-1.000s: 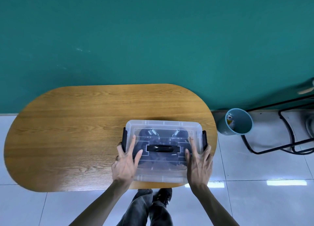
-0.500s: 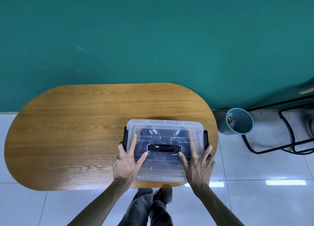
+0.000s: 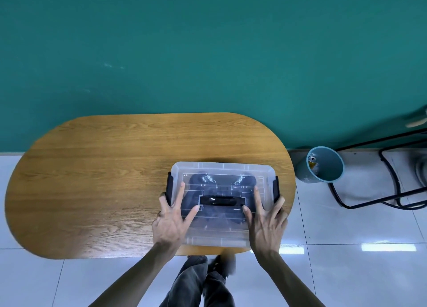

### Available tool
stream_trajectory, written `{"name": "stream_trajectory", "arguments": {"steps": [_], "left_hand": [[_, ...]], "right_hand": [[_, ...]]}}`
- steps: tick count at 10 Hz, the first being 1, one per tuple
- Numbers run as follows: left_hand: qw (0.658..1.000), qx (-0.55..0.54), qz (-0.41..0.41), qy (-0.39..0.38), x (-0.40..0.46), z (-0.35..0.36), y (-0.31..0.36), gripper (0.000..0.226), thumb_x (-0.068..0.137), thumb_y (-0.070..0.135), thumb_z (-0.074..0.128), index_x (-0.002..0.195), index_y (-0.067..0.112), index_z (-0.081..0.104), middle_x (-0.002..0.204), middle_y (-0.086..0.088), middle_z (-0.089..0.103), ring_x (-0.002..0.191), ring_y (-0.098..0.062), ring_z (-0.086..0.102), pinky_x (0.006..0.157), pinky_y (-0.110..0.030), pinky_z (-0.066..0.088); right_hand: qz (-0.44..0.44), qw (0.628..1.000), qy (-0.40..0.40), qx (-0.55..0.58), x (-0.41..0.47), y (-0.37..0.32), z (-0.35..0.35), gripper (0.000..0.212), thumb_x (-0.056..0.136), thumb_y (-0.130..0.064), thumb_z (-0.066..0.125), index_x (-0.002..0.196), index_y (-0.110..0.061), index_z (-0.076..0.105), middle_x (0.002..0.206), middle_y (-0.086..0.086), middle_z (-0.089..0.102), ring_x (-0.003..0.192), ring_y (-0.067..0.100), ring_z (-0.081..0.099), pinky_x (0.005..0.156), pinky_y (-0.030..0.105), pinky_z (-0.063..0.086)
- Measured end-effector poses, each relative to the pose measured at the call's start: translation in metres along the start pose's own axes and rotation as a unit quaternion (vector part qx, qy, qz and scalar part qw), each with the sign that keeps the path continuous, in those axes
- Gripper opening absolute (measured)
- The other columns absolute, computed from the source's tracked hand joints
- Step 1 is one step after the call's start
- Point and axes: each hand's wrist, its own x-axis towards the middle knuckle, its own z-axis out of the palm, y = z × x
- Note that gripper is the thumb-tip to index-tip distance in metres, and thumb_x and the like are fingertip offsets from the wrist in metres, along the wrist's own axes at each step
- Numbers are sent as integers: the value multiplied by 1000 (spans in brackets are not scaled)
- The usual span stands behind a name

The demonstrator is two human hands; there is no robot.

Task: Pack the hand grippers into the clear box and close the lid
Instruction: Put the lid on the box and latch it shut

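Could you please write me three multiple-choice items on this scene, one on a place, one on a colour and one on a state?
1. Where does the clear plastic box stand on the oval wooden table?
A. at its near right edge
B. at its far left end
C. in its exact middle

2. What colour is the carry handle on the box's transparent lid?
A. red
B. black
C. white

3. How are the left hand and the right hand placed?
A. both curled round the carry handle
B. both lifted clear of the box
C. both spread flat on the lid, fingers straight

Answers: 1 A, the box sits at the near edge towards the table's right end. 2 B, the handle is a dark bar across the lid's middle. 3 C, the straight fingers lie on the lid either side of the handle, with the hand grippers visible beneath.
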Motion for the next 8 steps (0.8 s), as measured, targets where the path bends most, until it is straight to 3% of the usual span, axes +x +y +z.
{"name": "stream_trajectory", "arguments": {"steps": [1,2,3,4,5,6,7,8], "left_hand": [[999,-33,19,10,0,1,-2,85,91,81,27,156,49,-17,119,-13,35,45,-9,47,32,-16,37],[999,-23,38,9,0,1,-3,83,93,81,23,156,47,-20,124,-15,35,52,-8,47,32,-14,35],[999,14,49,8,0,-1,-4,82,90,86,2,156,44,-22,132,-23,38,53,-8,49,33,-14,31],[998,29,47,-12,1,-8,-3,81,91,82,-4,154,38,-30,164,-32,-1,118,-33,59,87,-34,57],[994,73,82,0,1,-32,10,85,89,75,-11,161,30,-15,169,-19,-8,149,-34,26,119,-45,28],[979,134,154,20,4,-60,30,99,84,71,-22,164,22,10,151,-12,41,129,-26,44,106,-41,39],[972,122,195,55,7,-99,50,110,82,71,-25,152,18,42,131,-8,60,118,-24,55,101,-39,42],[971,89,206,80,9,-143,73,97,89,69,-12,130,20,60,106,-3,69,92,-17,65,87,-33,52]], "right_hand": [[-11,1000,14,-19,1,1,0,65,97,-63,27,156,-38,23,141,37,31,92,41,46,79,53,49],[-19,999,3,-37,-1,1,-3,66,98,-64,21,158,-37,16,144,37,29,92,40,48,82,51,47],[-17,999,-11,-42,-2,-2,-10,66,97,-64,16,157,-37,18,144,39,30,96,43,51,83,51,48],[-32,998,-47,-41,2,0,-21,64,98,-60,13,153,-34,31,140,42,37,104,53,57,85,56,51],[-75,993,-64,-70,11,9,-32,59,97,-57,18,147,-32,37,142,32,48,112,55,57,84,58,52],[-137,983,-77,-90,19,5,-67,57,96,-50,26,144,-27,46,131,22,61,101,41,63,73,49,54],[-201,973,-84,-77,25,-7,-114,50,104,-46,23,149,-27,32,134,11,54,111,31,55,89,44,48],[-221,971,-66,-66,38,-20,-155,46,106,-45,23,142,-21,38,130,7,56,118,28,52,91,40,45]]}}
